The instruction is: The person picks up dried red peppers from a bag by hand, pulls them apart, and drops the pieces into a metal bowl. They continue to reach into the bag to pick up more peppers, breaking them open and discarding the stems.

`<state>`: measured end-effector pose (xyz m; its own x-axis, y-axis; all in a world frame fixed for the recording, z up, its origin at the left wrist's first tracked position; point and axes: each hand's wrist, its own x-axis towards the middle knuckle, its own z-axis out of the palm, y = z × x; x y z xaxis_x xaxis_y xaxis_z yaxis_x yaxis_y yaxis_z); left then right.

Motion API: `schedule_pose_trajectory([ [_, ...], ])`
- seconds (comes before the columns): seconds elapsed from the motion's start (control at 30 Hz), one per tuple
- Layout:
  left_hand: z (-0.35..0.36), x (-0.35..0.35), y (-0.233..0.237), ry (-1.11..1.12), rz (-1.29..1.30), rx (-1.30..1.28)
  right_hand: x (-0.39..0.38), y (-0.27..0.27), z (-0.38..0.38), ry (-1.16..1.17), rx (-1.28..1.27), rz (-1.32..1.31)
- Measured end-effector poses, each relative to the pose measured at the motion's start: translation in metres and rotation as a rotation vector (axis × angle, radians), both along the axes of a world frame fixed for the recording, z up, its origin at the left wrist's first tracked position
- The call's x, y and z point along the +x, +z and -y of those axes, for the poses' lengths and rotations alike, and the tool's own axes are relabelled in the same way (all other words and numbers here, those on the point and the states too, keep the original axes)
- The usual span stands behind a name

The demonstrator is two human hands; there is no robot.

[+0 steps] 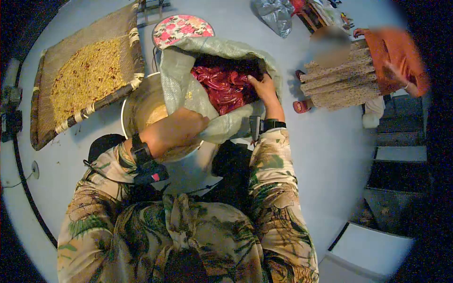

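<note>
A pale woven sack point(177, 78) stands open in front of me, with dark red dried chillies point(222, 87) inside. My left hand point(181, 127) is closed on the near left part of its rim. At the right side of the opening, my right hand point(264, 89) grips the sack's edge, its thumb over the inside beside the chillies. Under and left of the sack sits a large metal basin point(134, 111), partly hidden by the sack and my left forearm, with something yellowish in it.
A framed woven tray point(87, 80) at the left holds yellow bits with red specks. Behind the sack is a round floral-topped stool point(181, 29). A person point(339, 78) is at the right. A grey plastic bag point(276, 16) lies at the back; boxes point(370, 245) stand at the lower right.
</note>
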<state>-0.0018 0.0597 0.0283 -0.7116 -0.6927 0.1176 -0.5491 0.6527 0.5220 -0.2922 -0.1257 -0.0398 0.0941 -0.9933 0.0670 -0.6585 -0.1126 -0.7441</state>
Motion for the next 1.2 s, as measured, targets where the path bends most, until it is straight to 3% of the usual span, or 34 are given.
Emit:
schedule_pose_trajectory([
  [0.27,0.005,-0.002,-0.017,-0.025,0.002,0.021,0.012,-0.006,-0.021,0.101,0.116,-0.423],
  [0.4,0.000,-0.005,0.001,0.003,0.022,0.055,0.034,-0.006,-0.032,0.110,0.069,-0.648],
  [0.47,0.005,-0.003,-0.023,-0.018,0.015,0.047,0.038,-0.006,-0.034,0.148,0.048,-0.601],
  [0.63,-0.002,0.003,-0.011,-0.031,-0.026,-0.040,0.058,0.019,-0.043,0.149,0.154,-0.669],
  [0.7,0.002,0.000,-0.041,-0.041,-0.300,-0.178,0.050,0.000,-0.034,0.133,0.097,-0.745],
  [0.77,0.004,-0.006,-0.051,-0.006,-0.240,-0.184,0.047,-0.007,-0.032,0.186,0.004,-0.709],
  [0.83,0.004,-0.016,-0.045,0.096,0.160,-0.015,0.054,-0.001,-0.036,0.211,-0.024,-0.633],
  [0.87,0.008,-0.012,-0.053,0.010,-0.023,-0.165,0.057,0.006,-0.037,0.210,-0.005,-0.578],
  [1.0,0.000,-0.001,-0.022,0.069,0.000,-0.070,0.062,0.025,-0.041,0.212,-0.051,-0.358],
  [1.1,-0.001,-0.001,-0.034,0.096,-0.026,-0.117,0.023,-0.012,-0.019,0.125,0.056,-0.023],
  [1.13,0.001,-0.004,-0.036,0.093,-0.045,-0.132,0.033,0.023,-0.035,0.115,0.055,-0.152],
  [1.17,0.005,0.000,-0.030,-0.015,-0.041,-0.046,0.024,0.014,-0.032,0.125,0.052,0.081],
  [1.2,-0.007,0.010,-0.006,0.036,-0.113,-0.110,0.021,0.015,-0.037,0.064,0.087,0.163],
])
